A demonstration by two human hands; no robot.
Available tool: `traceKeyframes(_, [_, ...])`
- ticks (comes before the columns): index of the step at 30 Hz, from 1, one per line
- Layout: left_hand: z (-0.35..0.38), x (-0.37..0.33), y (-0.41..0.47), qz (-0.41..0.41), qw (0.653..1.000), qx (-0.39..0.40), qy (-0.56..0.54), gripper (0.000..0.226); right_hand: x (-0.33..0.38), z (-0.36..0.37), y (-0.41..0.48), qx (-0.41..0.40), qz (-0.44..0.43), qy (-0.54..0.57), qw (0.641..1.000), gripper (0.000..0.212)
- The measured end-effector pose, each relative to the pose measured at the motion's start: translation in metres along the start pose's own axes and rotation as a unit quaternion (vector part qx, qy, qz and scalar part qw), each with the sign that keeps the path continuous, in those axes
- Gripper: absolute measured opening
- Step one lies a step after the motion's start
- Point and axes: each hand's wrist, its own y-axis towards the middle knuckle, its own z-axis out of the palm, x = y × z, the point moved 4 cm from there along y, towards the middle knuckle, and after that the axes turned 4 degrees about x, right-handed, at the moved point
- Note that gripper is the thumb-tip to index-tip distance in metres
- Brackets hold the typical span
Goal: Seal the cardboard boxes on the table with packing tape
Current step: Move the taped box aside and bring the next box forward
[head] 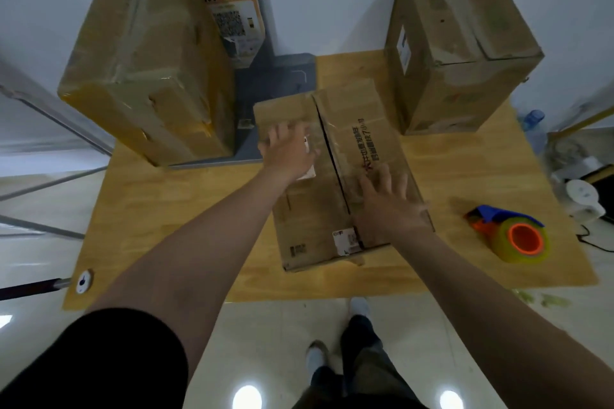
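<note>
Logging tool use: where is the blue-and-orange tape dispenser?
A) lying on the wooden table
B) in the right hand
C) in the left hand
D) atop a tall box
A: the blue-and-orange tape dispenser lies on the wooden table, while the left hand and right hand rest flat on the low brown cardboard box.

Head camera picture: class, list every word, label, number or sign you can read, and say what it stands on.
No text reads clearly enough to quote.
Middle box: black and red Chinese print on its top, blurred.
White sticker at its near edge: too small.
Orange poster on the grey stand: headline and QR code, blurred.
White label on the right box: too small.
</note>
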Motion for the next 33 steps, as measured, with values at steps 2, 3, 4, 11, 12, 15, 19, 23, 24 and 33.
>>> traceKeyframes(2, [-0.001, -0.004, 0.029, -0.002, 1.0, 0.008, 0.007, 0.065, 0.005, -0.007, 0.015, -0.023, -0.027, -0.02, 0.999, 0.087])
traceKeyframes(3, [-0.001, -0.006, 0.043, -0.004, 1.0, 0.014, 0.007, 0.071, 0.007, -0.009, 0.022, -0.028, -0.039, -0.014, 0.999, 0.088])
traceKeyframes(4, [-0.001, -0.006, 0.056, -0.007, 1.0, 0.02, 0.005, 0.077, 0.009, -0.01, 0.028, -0.028, -0.051, -0.006, 0.998, 0.089])
traceKeyframes(11, [-0.001, 0.01, 0.099, -0.004, 0.999, 0.04, 0.031, 0.096, 0.012, -0.006, 0.049, -0.074, -0.068, 0.02, 0.995, 0.085])
traceKeyframes(12, [-0.002, 0.012, 0.099, -0.001, 0.999, 0.037, 0.039, 0.096, 0.012, -0.006, 0.048, -0.081, -0.069, 0.015, 0.994, 0.085])
traceKeyframes(15, [-0.006, 0.02, 0.093, -0.007, 0.998, 0.042, 0.043, 0.098, 0.012, -0.006, 0.047, -0.091, -0.075, 0.001, 0.993, 0.08])
traceKeyframes(19, [-0.011, 0.032, 0.068, -0.055, 0.996, 0.055, 0.036, 0.095, 0.006, -0.008, 0.041, -0.117, -0.081, 0.033, 0.989, 0.064])
traceKeyframes(23, [-0.008, 0.044, 0.023, -0.117, 0.986, 0.063, 0.1, 0.091, -0.001, -0.004, 0.023, -0.12, -0.082, 0.052, 0.988, 0.055])
traceKeyframes(24, [-0.005, 0.048, 0.008, -0.13, 0.982, 0.067, 0.117, 0.091, -0.002, -0.001, 0.017, -0.113, -0.085, 0.056, 0.988, 0.055])
traceKeyframes(33, [0.036, 0.081, -0.133, -0.19, 0.972, 0.124, 0.063, 0.092, -0.013, 0.046, -0.055, -0.056, -0.056, 0.055, 0.995, 0.065])
